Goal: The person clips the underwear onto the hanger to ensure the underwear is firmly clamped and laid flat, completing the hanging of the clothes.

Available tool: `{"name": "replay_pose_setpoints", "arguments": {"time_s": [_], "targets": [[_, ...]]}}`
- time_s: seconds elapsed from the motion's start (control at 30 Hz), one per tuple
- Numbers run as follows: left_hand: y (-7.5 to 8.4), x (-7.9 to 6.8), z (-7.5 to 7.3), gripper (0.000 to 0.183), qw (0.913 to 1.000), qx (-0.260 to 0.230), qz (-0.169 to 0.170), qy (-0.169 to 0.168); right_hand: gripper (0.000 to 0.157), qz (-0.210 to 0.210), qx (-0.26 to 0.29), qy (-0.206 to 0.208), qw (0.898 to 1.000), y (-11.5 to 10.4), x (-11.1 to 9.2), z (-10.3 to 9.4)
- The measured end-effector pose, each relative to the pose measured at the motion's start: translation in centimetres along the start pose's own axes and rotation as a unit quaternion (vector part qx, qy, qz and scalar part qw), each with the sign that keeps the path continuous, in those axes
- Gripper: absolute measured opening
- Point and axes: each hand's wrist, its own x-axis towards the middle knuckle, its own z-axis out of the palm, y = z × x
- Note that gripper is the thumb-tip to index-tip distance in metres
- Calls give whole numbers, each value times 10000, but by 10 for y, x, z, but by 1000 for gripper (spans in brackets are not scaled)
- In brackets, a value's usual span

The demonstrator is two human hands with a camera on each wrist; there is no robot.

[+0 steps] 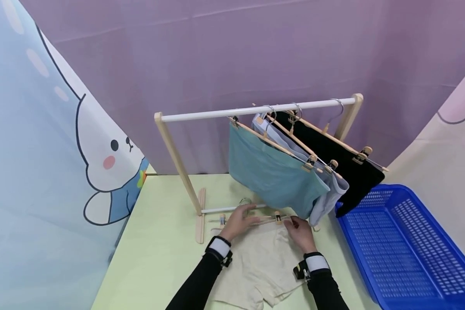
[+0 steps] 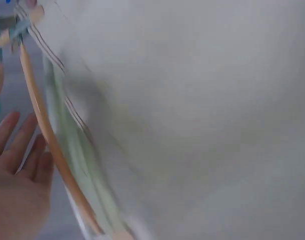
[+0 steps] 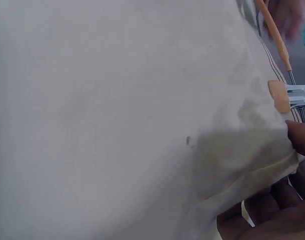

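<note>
Cream shorts [image 1: 255, 262] lie on the table with their waistband toward the rack. Along that waistband runs a wooden clip hanger [image 2: 45, 122]; one clip [image 3: 280, 96] bites the waistband near the right corner, while another clip [image 1: 222, 220] sits at the left end. My right hand [image 1: 300, 234] pinches the waistband's right corner between thumb and fingers, just beside the clip. My left hand [image 1: 236, 221] is at the middle of the hanger; in the left wrist view its fingers [image 2: 22, 145] are loosely extended beside the wooden bar.
Above my hands stands a rack with a white rail [image 1: 217, 114]. Teal shorts [image 1: 271, 168], a pale blue garment [image 1: 325, 202] and a black garment [image 1: 345, 172] hang from it on clip hangers. A blue plastic basket [image 1: 407, 254] stands to the right.
</note>
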Motion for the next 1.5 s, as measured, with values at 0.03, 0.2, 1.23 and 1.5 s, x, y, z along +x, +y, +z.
{"name": "replay_pose_setpoints", "arguments": {"time_s": [0.03,0.2,1.23,1.5], "targets": [[-5,-7,-6,53,9999,-76,-15,125,27,85,-46,-69,9999,0,0,-1],[-20,-36,-31,40,9946,302,39,995,45,431,-246,-342,9982,2,-4,-5],[-33,-83,-34,27,9646,1446,-1702,1402,29,-2461,-2760,-1349,9193,-93,9,112],[-29,-79,-30,18,9664,1530,-1353,1560,37,-1864,-2495,-1951,9300,-121,20,146]]}}
